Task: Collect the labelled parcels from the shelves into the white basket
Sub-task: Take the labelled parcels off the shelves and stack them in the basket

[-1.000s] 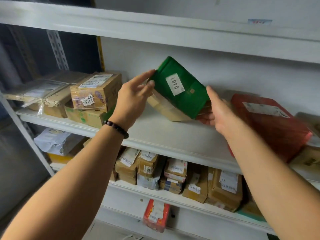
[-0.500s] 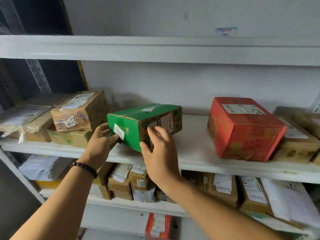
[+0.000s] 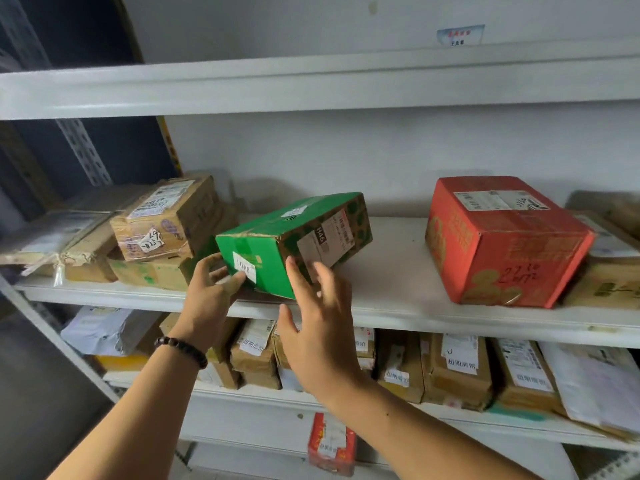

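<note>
Hand status | my left hand (image 3: 211, 292) grips the labelled near end of the green parcel (image 3: 294, 237) | my right hand (image 3: 322, 323), fingers straight and spread, at its long side | parcel askew on shelf (image 3: 398, 271), between brown parcels (image 3: 166, 223) and red box (image 3: 502, 244).

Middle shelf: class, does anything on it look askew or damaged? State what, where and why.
The green box lies diagonal on the shelf, one corner at its front edge. The left hand holds its labelled end. At left, the top brown box sits tilted on its stack.
</note>
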